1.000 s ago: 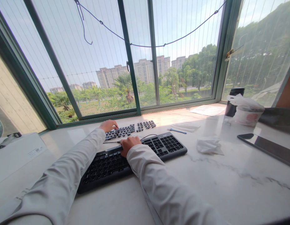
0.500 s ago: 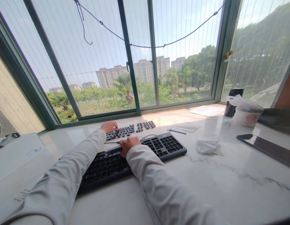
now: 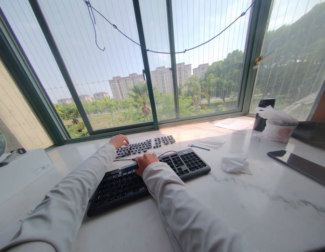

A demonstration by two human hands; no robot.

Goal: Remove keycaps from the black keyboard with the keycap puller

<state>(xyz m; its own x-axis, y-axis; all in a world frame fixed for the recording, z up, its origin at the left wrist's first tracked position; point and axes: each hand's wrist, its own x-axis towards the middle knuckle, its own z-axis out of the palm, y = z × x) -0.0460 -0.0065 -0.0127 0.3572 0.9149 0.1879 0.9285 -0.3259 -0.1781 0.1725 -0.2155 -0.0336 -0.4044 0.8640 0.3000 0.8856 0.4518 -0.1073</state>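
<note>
left hand (image 3: 118,140) leftward, perhaps touching keycaps (image 3: 145,144)

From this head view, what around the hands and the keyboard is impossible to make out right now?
- Right hand on the keyboard: its fingers curl under, so whatever it grips or presses is hidden.
- Left hand at the loose keycaps: fingertips covered by the hand itself; contact unclear.
- Key legends: too small to read.
- Phone: its far end is cut off by the right edge.
- Cup: contents hidden under a white bag.
</note>
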